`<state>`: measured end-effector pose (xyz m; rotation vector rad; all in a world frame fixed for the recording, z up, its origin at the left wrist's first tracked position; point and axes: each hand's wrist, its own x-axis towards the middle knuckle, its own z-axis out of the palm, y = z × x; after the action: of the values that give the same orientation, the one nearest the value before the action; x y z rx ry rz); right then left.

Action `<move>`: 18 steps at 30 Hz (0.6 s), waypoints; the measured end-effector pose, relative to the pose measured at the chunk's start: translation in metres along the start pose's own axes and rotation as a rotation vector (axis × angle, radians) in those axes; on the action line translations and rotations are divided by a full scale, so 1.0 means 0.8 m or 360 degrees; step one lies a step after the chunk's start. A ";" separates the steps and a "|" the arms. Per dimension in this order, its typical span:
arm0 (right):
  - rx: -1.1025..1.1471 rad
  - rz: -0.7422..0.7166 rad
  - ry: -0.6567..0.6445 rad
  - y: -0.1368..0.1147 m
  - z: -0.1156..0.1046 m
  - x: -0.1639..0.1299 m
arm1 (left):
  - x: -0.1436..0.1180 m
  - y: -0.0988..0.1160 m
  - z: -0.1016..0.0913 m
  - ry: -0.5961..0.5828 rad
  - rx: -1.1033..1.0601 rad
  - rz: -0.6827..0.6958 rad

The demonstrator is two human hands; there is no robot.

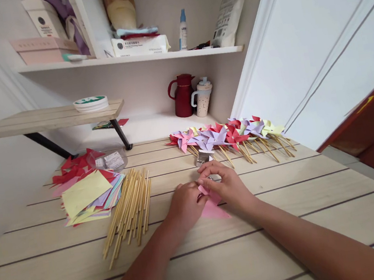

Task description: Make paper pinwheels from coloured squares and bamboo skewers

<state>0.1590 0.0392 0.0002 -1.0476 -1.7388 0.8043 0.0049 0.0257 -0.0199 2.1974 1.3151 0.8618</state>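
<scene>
A pink folded paper (212, 208) lies on the wooden table (288, 218) in front of me. My left hand (185, 203) presses on its left part and pinches a fold. My right hand (226, 183) grips the upper right edge of the same pink paper, fingers curled over it. A small metal stapler (203, 157) sits just beyond my hands.
A bundle of bamboo sticks (129, 208) lies left of my hands, beside a stack of coloured paper squares (88, 195). A row of finished paper pinwheels (231, 136) lies at the back right. A red jug (182, 95) and cup (202, 97) stand against the wall under shelves.
</scene>
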 end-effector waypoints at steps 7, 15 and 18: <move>0.0051 -0.0122 0.0130 0.004 -0.008 0.005 | -0.003 0.003 -0.001 0.0215 -0.0641 -0.0227; 0.0270 0.0031 0.0208 0.000 -0.015 0.008 | 0.003 0.011 -0.011 0.0449 -0.1319 -0.0654; 0.0274 0.0000 0.0201 0.002 -0.014 0.007 | 0.003 0.013 -0.015 0.0613 -0.1545 -0.0701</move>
<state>0.1687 0.0457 0.0050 -0.9612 -1.5353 0.8533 0.0039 0.0241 -0.0043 0.9887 1.1066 1.3869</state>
